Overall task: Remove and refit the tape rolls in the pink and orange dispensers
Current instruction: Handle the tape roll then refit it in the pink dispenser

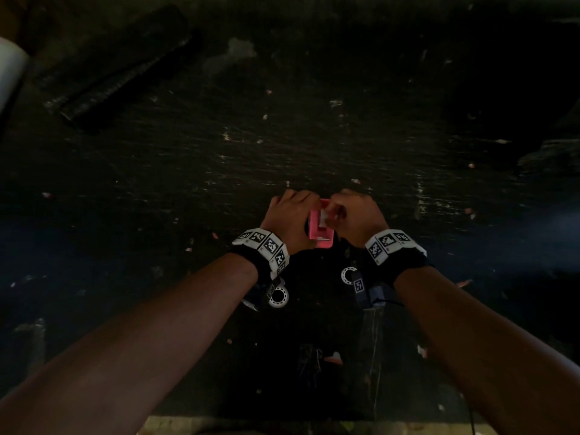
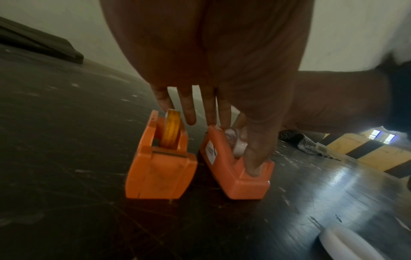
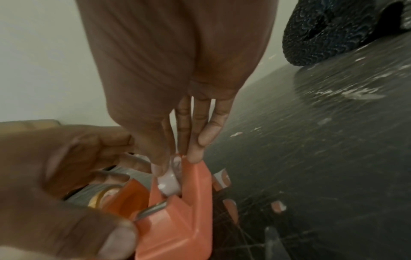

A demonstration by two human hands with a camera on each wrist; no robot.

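Observation:
On the dark scratched table the pink dispenser [image 1: 320, 227] stands between both hands. My left hand [image 1: 293, 215] grips its body, the thumb [image 2: 253, 158] pressed on its near right side. My right hand [image 1: 351, 213] reaches in from above, and its fingers [image 3: 160, 158] pinch the pale tape roll [image 3: 169, 183] sitting in the pink dispenser's [image 3: 177, 225] slot. The orange dispenser [image 2: 160, 167] stands just left of the pink dispenser [image 2: 233, 172], an amber tape roll [image 2: 171, 130] upright in its cradle. In the head view my left hand hides the orange one.
A long dark flat object [image 1: 119, 67] lies at the back left. A dark textured cloth [image 3: 333, 31] is heaped at the back right. A white object [image 1: 9, 67] shows at the left edge. The table's front edge [image 1: 251, 425] runs below my forearms.

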